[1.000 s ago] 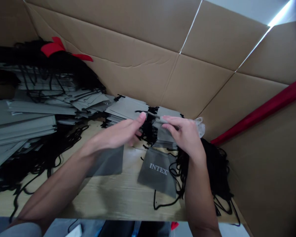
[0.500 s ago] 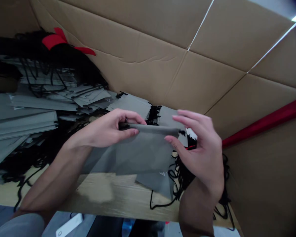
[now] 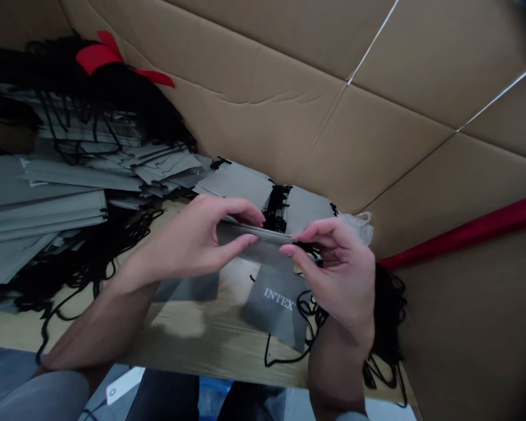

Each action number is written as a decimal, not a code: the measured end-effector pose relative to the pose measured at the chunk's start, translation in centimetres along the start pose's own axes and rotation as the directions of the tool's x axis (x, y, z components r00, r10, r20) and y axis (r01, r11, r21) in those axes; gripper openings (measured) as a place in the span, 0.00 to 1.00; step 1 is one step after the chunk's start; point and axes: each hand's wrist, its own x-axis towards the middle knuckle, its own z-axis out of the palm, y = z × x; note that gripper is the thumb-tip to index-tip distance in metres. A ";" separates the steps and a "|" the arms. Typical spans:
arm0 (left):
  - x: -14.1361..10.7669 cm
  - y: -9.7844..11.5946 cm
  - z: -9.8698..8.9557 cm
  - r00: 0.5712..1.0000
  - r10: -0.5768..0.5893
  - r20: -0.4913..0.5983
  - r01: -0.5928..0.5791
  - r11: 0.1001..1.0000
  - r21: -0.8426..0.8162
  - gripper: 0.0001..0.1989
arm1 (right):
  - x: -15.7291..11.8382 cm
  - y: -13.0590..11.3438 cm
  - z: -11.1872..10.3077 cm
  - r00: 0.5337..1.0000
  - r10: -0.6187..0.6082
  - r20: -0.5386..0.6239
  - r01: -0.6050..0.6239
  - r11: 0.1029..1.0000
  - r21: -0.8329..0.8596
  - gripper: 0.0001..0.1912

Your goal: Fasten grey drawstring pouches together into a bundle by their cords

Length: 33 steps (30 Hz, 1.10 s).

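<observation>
In the head view, compared with half a second ago, the right hand has come in from beside the held pouch to its right end, and the pouch has tipped so that less of its face shows; the printed pouch below it, lettered INTEX, is now readable. The left hand has the held pouch between thumb and forefinger along its upper edge, with only the fabric's thickness between the tips. The right thumb and forefinger are brought nearly together at the pouch's other end, seemingly in a light pinch, its remaining fingers curled; dark cord shows just under them. The held pouch is in the air above the wooden table, between the two hands and in front of the left stack and right stack. Judging by how things lie, those two stacks, squared up near the cardboard wall with short black ends between them, look like the sorted part. The held pouch is not yet set down, the printed pouch lies on the table with a long cord beside it, and the large pile on the left is probably what remains; no exact count is possible.
</observation>
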 end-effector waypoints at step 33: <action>-0.4 1.2 1.0 0.978 0.009 -0.210 -0.039 0.990 -0.138 0.04 | 1.4 -0.6 2.7 0.998 -0.022 0.067 0.006 0.972 0.233 0.13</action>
